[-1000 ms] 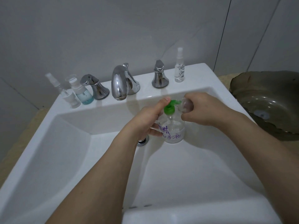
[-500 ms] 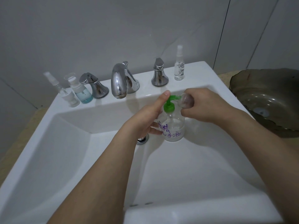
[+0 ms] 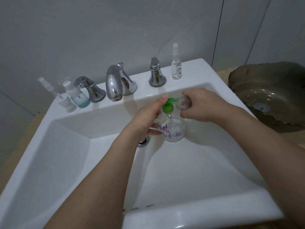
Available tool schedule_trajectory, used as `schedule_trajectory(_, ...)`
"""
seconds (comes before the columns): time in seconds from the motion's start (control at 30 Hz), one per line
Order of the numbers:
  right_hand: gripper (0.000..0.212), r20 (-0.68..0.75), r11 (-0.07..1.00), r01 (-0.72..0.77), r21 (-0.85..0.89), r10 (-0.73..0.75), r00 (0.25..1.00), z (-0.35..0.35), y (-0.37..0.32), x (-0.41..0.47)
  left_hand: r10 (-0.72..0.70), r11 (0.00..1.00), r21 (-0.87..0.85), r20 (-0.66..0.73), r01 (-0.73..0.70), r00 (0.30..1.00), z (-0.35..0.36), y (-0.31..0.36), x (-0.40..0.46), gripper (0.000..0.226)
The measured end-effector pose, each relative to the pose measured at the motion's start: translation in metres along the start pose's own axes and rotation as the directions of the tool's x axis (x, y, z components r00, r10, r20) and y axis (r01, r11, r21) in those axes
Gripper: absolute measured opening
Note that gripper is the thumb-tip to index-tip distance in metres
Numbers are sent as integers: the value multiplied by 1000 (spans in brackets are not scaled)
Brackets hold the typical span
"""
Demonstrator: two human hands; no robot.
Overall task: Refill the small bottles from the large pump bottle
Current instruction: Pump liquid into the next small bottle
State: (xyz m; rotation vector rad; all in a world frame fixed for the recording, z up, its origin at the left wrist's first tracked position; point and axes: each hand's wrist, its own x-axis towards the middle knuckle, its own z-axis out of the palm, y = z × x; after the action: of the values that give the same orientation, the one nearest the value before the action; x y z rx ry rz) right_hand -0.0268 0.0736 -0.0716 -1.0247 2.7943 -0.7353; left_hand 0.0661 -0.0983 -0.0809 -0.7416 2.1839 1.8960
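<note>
White and deep, the sink [image 3: 69, 162] fills most of the view beneath a grey tiled wall, with a chrome tap [image 3: 113, 83] at its back ledge. Standing upright in the basin just beside the drain [image 3: 143, 141] is the large pump bottle [image 3: 172, 128], clear plastic with purple handwriting on its side and a green pump head [image 3: 168, 107] on top; it looks only partly full of a clear liquid. The left hand [image 3: 148, 116] wraps its fingers round the bottle's body while the thumb lies along the pump head, ready to press. The right hand [image 3: 200, 105] has its fingers curled round a small clear bottle [image 3: 184, 101], tipped on its side with its open mouth meeting the green spout. To do this well, the mouth should sit snug over the spout tip before each press, and the presses should be slow and full so the liquid goes in rather than dribbling down the outside; the left grip must stop the big bottle sliding on the slick basin. How full the small bottle is cannot be told, since the fingers cover it. On the ledge wait three more small bottles: a clear spray bottle [image 3: 63, 100] and a blue-tinted one [image 3: 78, 98] at the left, a slim spray bottle [image 3: 176, 63] at the right.
</note>
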Motion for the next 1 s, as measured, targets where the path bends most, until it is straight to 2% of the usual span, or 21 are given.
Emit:
schedule_trajectory(0.13,28,-1,1000,-19,24,19,1000,-1,1,0,17,1000,11,-60,-16,998,3,-1,1,70)
schedule_trajectory(0.27,26,11,997,-32,63,31,999,-1,1,-1,-23,999,27,-16,24,1000,4,1,2,81)
schedule_trajectory(0.43,26,-1,996,-31,85,31,1000,-1,0,-1,-52,999,13,31,52,998,3,6,1,69)
schedule_trajectory(0.6,23,-18,995,-26,93,28,999,-2,-1,0,-81,997,2,50,81,995,2,7,0,76)
schedule_trajectory(0.87,24,-19,996,-23,86,25,1000,-1,-1,0,-54,998,-19,44,55,998,2,3,-1,78)
schedule_trajectory(1.0,25,8,998,-38,44,37,999,0,0,0,-11,1000,1,-17,11,1000,6,0,-1,80)
